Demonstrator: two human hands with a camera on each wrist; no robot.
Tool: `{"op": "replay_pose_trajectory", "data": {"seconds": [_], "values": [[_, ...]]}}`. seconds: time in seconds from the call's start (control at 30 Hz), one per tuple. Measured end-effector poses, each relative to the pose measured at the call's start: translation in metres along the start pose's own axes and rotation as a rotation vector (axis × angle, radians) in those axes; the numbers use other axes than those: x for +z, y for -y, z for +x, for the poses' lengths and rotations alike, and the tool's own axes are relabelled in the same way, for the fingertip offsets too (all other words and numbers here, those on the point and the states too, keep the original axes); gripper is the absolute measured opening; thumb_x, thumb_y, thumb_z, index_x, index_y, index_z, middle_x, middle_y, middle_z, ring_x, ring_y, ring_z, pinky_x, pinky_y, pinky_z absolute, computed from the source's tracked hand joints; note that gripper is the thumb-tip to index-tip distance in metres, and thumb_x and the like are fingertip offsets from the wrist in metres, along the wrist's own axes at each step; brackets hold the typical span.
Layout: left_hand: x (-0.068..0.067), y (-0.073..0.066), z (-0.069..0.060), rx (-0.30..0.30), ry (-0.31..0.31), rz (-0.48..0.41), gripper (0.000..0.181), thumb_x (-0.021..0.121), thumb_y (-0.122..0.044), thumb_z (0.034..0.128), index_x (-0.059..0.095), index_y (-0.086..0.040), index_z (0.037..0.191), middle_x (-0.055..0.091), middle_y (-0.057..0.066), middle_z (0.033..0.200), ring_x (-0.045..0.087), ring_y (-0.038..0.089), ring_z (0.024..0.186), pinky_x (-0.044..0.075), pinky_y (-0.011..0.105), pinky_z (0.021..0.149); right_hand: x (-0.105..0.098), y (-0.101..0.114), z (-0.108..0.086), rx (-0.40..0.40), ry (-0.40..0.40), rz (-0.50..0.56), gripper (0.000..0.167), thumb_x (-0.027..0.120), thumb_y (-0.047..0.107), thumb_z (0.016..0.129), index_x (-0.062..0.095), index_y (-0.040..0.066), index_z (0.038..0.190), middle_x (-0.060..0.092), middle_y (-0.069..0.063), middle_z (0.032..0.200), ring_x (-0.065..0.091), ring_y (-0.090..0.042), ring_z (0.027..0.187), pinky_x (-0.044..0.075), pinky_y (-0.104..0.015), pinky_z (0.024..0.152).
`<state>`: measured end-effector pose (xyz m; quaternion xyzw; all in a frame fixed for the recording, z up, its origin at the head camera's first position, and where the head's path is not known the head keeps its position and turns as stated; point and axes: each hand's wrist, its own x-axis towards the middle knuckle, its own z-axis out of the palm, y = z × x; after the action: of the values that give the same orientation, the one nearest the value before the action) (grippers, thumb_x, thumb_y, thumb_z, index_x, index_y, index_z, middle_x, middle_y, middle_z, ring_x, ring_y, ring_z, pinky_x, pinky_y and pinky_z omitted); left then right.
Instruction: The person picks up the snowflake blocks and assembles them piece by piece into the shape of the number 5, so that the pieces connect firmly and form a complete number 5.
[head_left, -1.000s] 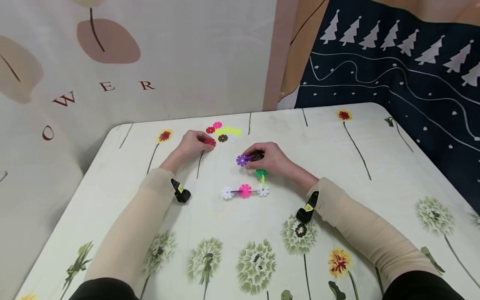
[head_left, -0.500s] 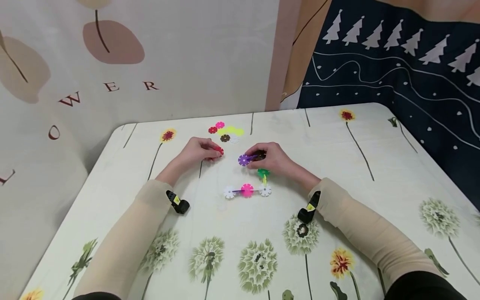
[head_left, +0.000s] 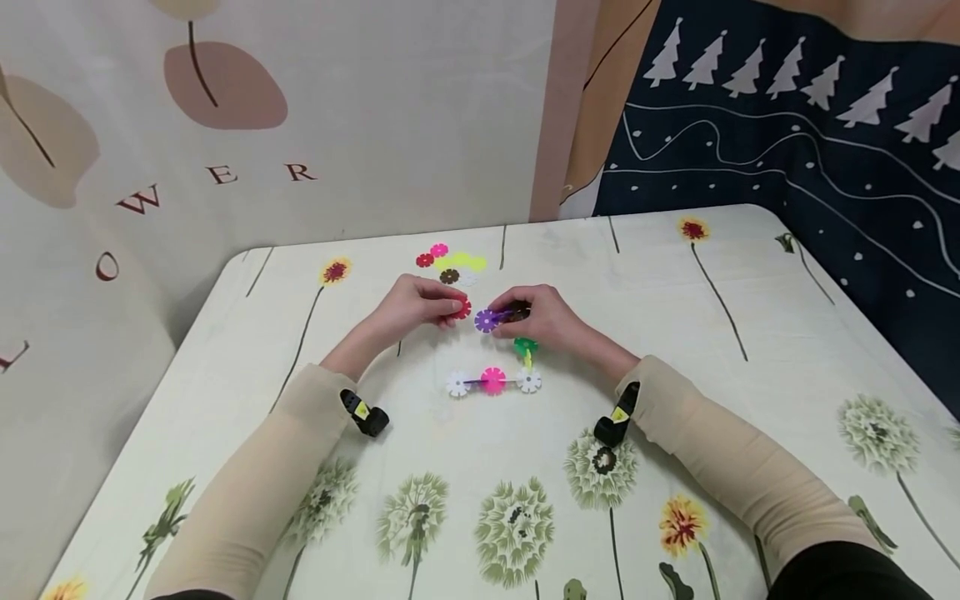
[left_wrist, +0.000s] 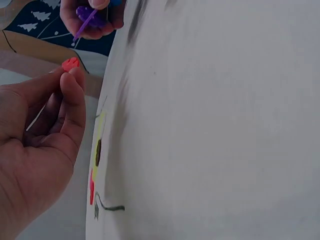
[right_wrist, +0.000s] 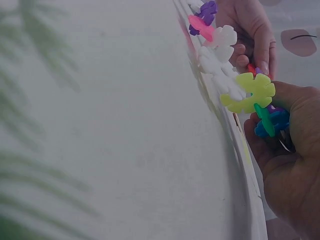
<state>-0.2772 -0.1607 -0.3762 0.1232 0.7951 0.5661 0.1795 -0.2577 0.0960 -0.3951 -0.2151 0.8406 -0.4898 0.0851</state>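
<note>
Floral cloth [head_left: 637,292]; left hand [head_left: 412,305] pinches notched disc [head_left: 464,308]

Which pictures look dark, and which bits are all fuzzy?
The head view is bright, with printed trees fairly clear; the left wrist view is dimmer, with a dark streak smeared at the top; the right wrist view is dim too, its green print very blurry, but the yellow disc looks sharper.

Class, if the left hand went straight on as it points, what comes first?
Likely the purple disc in the right hand; the left hand, pinching a red disc, points roughly at it, though depth is unclear.
</note>
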Motion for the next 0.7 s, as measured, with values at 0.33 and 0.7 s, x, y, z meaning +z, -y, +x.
{"op": "replay_pose_trajectory", "data": {"seconds": [0.33,0.7], "values": [[0.009,-0.003,-0.001,0.033,0.009,-0.052,0.025,0.069,-0.003,0.0981,0.071,0.009,0.120,0.075,0.018,0.103,0.070,0.019,0.073,0.062,0.031,0.073,0.001,0.001,-0.001,0.000,-0.006,-0.006,0.035,0.088,0.015,0.084,0.076,0.008,0.116,0.073,-0.005,0.113,0.063,-0.022,0.109,0.052,-0.038,0.097],[0.012,-0.001,-0.001,0.061,0.010,-0.067,0.025,0.066,0.000,0.0986,0.069,0.009,0.122,0.075,0.017,0.100,0.069,0.018,0.072,0.061,0.030,0.070,0.002,0.002,-0.001,-0.012,-0.011,0.004,0.034,0.088,0.014,0.084,0.076,0.007,0.115,0.074,-0.005,0.110,0.065,-0.022,0.105,0.053,-0.037,0.094]]}}
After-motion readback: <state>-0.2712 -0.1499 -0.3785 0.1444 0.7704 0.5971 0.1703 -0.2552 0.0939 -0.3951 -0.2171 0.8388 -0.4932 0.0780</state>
